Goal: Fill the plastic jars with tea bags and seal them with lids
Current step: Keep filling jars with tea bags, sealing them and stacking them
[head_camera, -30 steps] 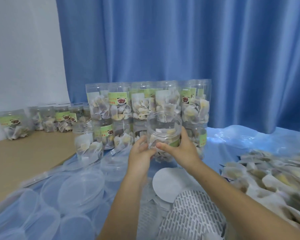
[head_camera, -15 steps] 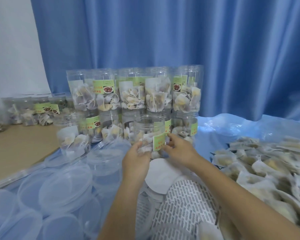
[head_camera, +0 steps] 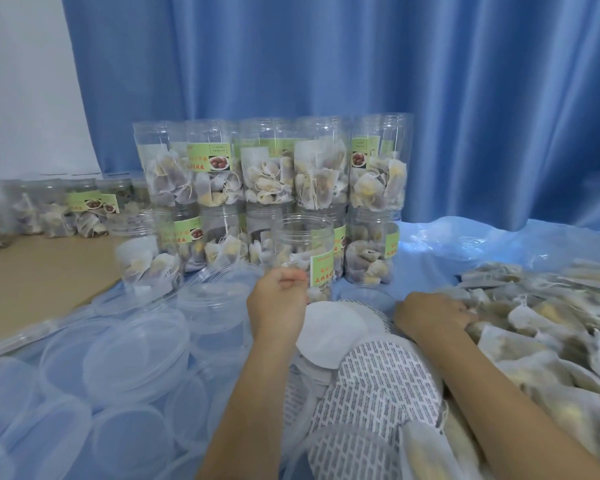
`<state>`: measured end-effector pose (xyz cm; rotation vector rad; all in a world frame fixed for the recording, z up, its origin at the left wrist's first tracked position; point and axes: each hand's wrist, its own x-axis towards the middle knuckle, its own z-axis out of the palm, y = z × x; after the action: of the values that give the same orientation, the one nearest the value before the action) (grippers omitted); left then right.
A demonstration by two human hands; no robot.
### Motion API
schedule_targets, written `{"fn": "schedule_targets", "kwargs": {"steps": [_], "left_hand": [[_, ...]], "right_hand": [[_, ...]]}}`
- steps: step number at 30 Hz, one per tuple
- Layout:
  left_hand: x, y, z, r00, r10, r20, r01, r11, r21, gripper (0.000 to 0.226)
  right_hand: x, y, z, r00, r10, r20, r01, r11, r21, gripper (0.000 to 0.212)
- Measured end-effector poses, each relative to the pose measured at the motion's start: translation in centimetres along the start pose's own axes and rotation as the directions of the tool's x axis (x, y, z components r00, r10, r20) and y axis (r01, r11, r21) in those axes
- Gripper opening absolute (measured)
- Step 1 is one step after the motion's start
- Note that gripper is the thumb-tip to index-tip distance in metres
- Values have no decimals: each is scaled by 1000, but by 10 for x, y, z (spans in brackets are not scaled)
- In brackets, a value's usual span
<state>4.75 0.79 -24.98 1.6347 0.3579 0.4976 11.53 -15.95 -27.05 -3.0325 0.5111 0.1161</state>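
Nearest the camera, a pile of clear lids (head_camera: 118, 355) is lying on the blue sheet (head_camera: 430, 258) at lower left, and printed seal discs (head_camera: 378, 386) with plain white ones are sitting between the person's forearms. On the right, a heap of tea bags (head_camera: 541, 327) is spreading across the sheet. The right hand (head_camera: 433, 315) is resting on the near edge of that heap, fingers curling down among the bags; whether it is already pinching one cannot be told. A little further out, the left hand (head_camera: 278, 299) is curling round the lower side of an open jar (head_camera: 303, 258), steadying it upright on the sheet. That jar is standing lidless and holding only a shallow layer of bags, so the step in hand is judged to be filling, with sealing not yet due. The next move is likely calling for the right hand to gather a few bags, carry them over the jar's mouth and drop them in while the left is keeping the jar from tipping; the light bags and their strings may be snagging on one another. Behind, filled jars (head_camera: 274, 168) are standing stacked in two tiers, another part-filled jar (head_camera: 146, 258) is standing to their left, and more jars (head_camera: 66, 209) are sitting on the worktop (head_camera: 32, 271) at far left, before a blue curtain (head_camera: 395, 81).
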Motion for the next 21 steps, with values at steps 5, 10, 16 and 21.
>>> {"fn": "schedule_targets", "kwargs": {"steps": [5, 10, 16, 21], "left_hand": [[-2, 1, -3, 1000, -21, 1, 21, 1000, -4, 24], [-6, 4, -3, 1000, -16, 15, 16, 1000, -3, 24], [-4, 7, -5, 1000, -19, -3, 19, 999, -32, 21], [-1, 4, -6, 998, -55, 31, 56, 998, -27, 19]], "right_hand": [[2, 1, 7, 953, -212, -215, 217, 976, -1, 28], [-3, 2, -1, 894, -280, -350, 259, 960, -107, 28], [-15, -13, -19, 716, -96, -691, 672, 360, 647, 50], [-27, -59, -65, 632, 33, -774, 773, 47, 633, 34]]}}
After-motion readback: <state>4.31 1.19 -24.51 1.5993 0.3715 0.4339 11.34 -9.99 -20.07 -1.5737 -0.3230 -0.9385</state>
